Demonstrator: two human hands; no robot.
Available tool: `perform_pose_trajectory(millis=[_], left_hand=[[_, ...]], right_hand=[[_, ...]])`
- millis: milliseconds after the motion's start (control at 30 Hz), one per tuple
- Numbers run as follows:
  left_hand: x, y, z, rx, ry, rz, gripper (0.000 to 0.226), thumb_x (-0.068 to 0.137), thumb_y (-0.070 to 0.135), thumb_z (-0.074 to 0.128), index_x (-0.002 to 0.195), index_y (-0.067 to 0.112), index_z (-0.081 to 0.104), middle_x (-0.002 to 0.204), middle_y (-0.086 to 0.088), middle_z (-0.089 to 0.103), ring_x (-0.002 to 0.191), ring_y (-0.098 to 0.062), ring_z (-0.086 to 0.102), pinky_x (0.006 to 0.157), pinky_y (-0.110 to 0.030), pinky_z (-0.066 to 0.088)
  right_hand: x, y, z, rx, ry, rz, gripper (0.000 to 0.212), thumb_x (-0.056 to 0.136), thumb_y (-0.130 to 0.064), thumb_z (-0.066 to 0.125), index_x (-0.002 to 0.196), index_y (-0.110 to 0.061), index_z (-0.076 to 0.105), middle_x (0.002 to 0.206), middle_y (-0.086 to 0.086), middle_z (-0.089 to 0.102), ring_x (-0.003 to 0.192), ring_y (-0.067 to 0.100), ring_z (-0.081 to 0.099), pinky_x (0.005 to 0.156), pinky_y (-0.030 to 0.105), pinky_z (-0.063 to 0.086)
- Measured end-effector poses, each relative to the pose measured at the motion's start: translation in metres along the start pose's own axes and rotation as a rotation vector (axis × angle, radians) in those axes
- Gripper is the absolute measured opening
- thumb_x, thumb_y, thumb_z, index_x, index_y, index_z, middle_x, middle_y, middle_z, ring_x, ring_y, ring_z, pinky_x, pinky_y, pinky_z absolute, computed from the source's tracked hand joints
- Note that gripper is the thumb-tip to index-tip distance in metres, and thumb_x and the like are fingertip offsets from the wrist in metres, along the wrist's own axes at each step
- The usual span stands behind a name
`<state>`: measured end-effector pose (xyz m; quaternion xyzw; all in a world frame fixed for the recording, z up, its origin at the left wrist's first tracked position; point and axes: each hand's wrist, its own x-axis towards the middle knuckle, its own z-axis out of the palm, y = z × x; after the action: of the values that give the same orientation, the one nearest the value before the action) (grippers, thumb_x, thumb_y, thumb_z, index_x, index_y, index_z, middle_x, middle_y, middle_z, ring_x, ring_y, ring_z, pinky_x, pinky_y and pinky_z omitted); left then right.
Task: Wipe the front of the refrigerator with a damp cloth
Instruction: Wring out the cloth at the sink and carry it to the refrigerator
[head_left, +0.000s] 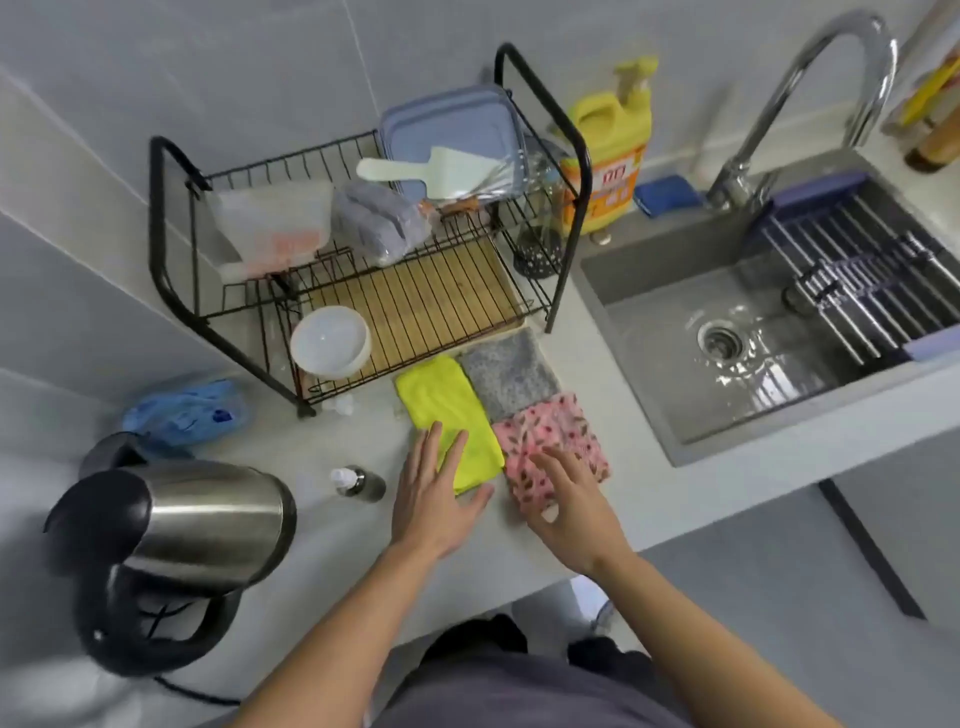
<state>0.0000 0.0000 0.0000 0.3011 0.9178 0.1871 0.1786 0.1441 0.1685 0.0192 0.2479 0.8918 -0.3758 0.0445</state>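
Two bare hands at folded cloths near the front edge of the pale surface (322, 551).
The left hand (434, 499) lies flat, fingers straight, on the near end of a yellow-green microfibre cloth (447, 410) and covers it. The right hand (566, 499), fingers spread and loosely bent, grips nothing and hides the near corner of a pink flower-print cloth (563, 431); whether it touches is hard to tell. A grey speckled cloth (509, 376) lies behind both, reaching the black wire dish rack (581, 200). To the right, a grey sink (639, 364) is cut off by the frame.
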Motion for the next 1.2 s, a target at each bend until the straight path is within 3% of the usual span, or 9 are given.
perform_pose_trajectory(millis=[233,300,400,500,667,833,900,1100,1200], left_hand=[[0.021,-0.007,0.023,0.258,-0.179,0.096,0.099,0.096,0.074,0.050,0.169,0.029,0.002,0.175,-0.005,-0.023,0.160,-0.023,-0.026,0.128,-0.038,-0.014],[0.021,-0.008,0.025,0.306,-0.202,0.106,0.099,0.099,0.074,0.042,0.168,0.027,-0.010,0.170,-0.009,-0.033,0.157,-0.027,-0.033,0.128,-0.042,-0.018],[0.020,-0.009,0.025,0.394,-0.255,0.105,0.097,0.101,0.076,0.028,0.163,0.024,-0.026,0.164,-0.013,-0.044,0.153,-0.031,-0.040,0.129,-0.049,-0.017],[0.021,-0.005,0.023,0.389,-0.308,0.089,0.096,0.103,0.073,0.025,0.161,0.022,-0.031,0.163,-0.016,-0.045,0.152,-0.033,-0.041,0.128,-0.052,-0.018],[0.027,0.014,0.016,0.332,-0.365,0.013,0.097,0.104,0.062,0.042,0.167,0.016,-0.016,0.169,-0.019,-0.034,0.157,-0.036,-0.032,0.127,-0.056,-0.017],[0.036,0.049,0.002,0.073,-0.231,0.015,0.083,0.101,0.047,0.059,0.165,0.016,0.017,0.176,-0.010,-0.006,0.162,-0.029,-0.008,0.128,-0.052,-0.009],[0.038,0.074,-0.003,-0.108,-0.216,0.073,0.075,0.102,0.042,0.062,0.163,0.018,0.027,0.175,-0.007,0.009,0.162,-0.026,0.008,0.131,-0.045,0.005],[0.036,0.191,-0.001,-0.971,-0.651,-0.074,0.047,0.107,0.011,0.055,0.152,0.015,0.043,0.153,-0.015,0.057,0.142,-0.020,0.054,0.118,-0.029,0.038],[0.029,0.246,0.014,-1.158,-0.827,-0.086,0.049,0.102,0.002,0.059,0.148,0.010,0.043,0.135,-0.021,0.067,0.121,-0.026,0.069,0.115,-0.039,0.045]], right_hand=[[0.007,0.007,0.015,-0.243,-0.116,0.005,0.074,0.095,-0.041,0.073,0.160,-0.020,0.043,0.171,0.001,0.030,0.161,0.023,0.017,0.129,0.034,0.016],[0.006,0.004,0.015,-0.252,-0.060,-0.002,0.062,0.093,-0.025,0.078,0.151,-0.016,0.057,0.164,0.006,0.044,0.156,0.027,0.032,0.127,0.038,0.027],[0.007,0.003,0.021,-0.245,0.133,-0.043,0.040,0.080,0.001,0.085,0.119,-0.007,0.080,0.135,0.014,0.071,0.131,0.037,0.064,0.106,0.049,0.055],[0.012,0.001,0.019,-0.213,0.127,0.040,0.030,0.095,-0.001,0.067,0.121,-0.009,0.079,0.136,0.009,0.071,0.135,0.030,0.060,0.111,0.042,0.047],[0.022,-0.001,0.000,0.146,0.210,0.288,0.014,0.105,-0.010,0.052,0.097,-0.007,0.063,0.088,0.007,0.067,0.083,0.033,0.058,0.068,0.039,0.034],[0.008,0.002,-0.033,0.538,0.456,0.379,0.016,0.112,-0.022,0.046,0.108,-0.015,0.060,0.095,-0.004,0.067,0.088,0.019,0.062,0.070,0.020,0.045],[-0.001,0.003,-0.047,0.660,0.513,0.404,0.018,0.113,-0.024,0.043,0.108,-0.019,0.060,0.101,-0.006,0.069,0.093,0.012,0.065,0.078,0.023,0.047],[-0.047,0.025,-0.110,0.955,0.643,0.399,0.019,0.111,-0.031,0.050,0.101,-0.026,0.065,0.089,-0.022,0.073,0.087,-0.003,0.067,0.079,0.022,0.048],[-0.084,0.049,-0.149,1.101,0.741,0.405,0.020,0.102,-0.037,0.068,0.112,-0.020,0.071,0.103,-0.007,0.079,0.097,0.010,0.075,0.085,0.026,0.057]])
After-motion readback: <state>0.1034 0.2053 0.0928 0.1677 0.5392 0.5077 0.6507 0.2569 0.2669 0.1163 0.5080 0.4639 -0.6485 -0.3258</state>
